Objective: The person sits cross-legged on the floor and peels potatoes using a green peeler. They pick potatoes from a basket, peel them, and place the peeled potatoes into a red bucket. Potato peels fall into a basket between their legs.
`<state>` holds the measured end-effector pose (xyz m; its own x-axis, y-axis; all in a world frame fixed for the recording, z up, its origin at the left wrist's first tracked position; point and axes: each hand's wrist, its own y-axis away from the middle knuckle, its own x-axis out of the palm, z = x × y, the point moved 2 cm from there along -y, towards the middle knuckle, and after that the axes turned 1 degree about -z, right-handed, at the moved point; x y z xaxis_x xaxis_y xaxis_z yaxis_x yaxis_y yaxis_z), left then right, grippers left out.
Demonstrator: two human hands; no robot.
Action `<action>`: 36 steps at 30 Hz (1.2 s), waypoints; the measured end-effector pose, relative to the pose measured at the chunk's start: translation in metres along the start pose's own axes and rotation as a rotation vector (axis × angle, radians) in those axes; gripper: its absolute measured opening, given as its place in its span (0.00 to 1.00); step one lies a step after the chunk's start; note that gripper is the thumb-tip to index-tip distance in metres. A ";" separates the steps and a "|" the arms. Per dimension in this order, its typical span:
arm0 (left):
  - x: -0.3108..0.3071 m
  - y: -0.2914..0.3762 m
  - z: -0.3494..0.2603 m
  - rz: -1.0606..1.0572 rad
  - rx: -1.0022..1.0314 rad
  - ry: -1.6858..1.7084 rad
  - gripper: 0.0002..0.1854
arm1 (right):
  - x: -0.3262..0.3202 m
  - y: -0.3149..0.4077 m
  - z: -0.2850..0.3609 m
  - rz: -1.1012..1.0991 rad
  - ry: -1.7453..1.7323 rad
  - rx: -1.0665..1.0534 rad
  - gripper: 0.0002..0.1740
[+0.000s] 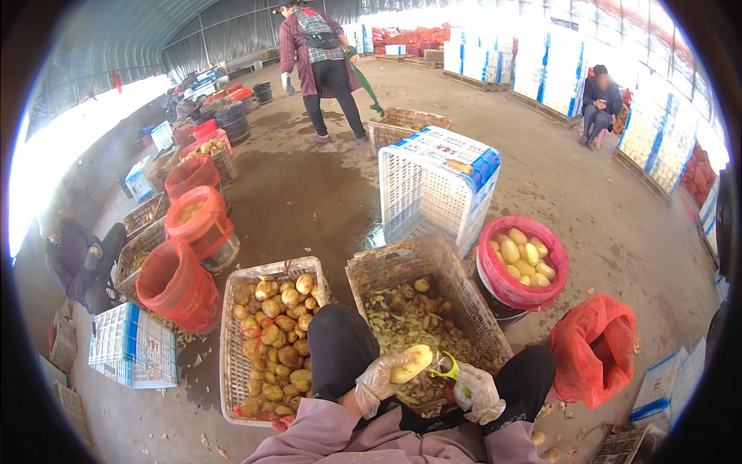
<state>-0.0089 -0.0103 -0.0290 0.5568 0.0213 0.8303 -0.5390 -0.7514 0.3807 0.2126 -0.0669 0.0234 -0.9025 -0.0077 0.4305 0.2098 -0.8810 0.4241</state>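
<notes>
My left hand, in a thin clear glove, holds a mostly peeled potato above a plastic crate of peelings and some brown potatoes. Close to the potato's right end is a green-handled peeler, gripped by my right hand, which is gloved too. A second crate full of unpeeled potatoes stands to the left of my knees. Peeled potatoes fill a bucket lined with a pink mesh bag, beyond the crate of peelings on the right.
An upturned white crate stands ahead. A red mesh bag is at right. Mesh-lined buckets line the left, near a seated person. Another person stands ahead; one sits far right. Wet floor lies between.
</notes>
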 end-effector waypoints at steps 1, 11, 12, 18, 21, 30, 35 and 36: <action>-0.002 -0.001 0.000 0.047 -0.009 0.022 0.24 | 0.002 0.002 0.002 -0.013 -0.001 0.004 0.26; 0.020 0.007 0.000 0.089 0.059 -0.210 0.27 | -0.007 -0.002 -0.009 0.009 -0.083 -0.011 0.24; 0.024 0.008 -0.001 0.094 0.056 -0.218 0.27 | -0.008 -0.002 -0.009 0.000 -0.085 -0.004 0.24; 0.018 0.008 -0.001 0.095 -0.028 -0.204 0.27 | -0.005 0.002 -0.006 -0.017 -0.065 -0.019 0.23; 0.009 0.004 0.003 0.161 -0.099 -0.080 0.26 | -0.002 0.003 0.000 -0.041 0.026 0.013 0.23; -0.009 -0.007 0.015 0.153 -0.233 0.090 0.24 | -0.007 0.002 -0.006 -0.039 -0.024 -0.055 0.25; -0.006 -0.008 0.014 0.106 -0.184 -0.171 0.25 | -0.006 -0.001 -0.007 -0.050 -0.022 -0.043 0.25; 0.005 -0.005 0.014 0.081 -0.147 -0.238 0.25 | -0.006 -0.001 -0.007 -0.051 -0.030 -0.044 0.25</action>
<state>0.0052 -0.0156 -0.0320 0.6314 -0.2035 0.7483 -0.6642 -0.6400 0.3863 0.2154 -0.0695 0.0145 -0.9000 0.0516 0.4328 0.1459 -0.9000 0.4107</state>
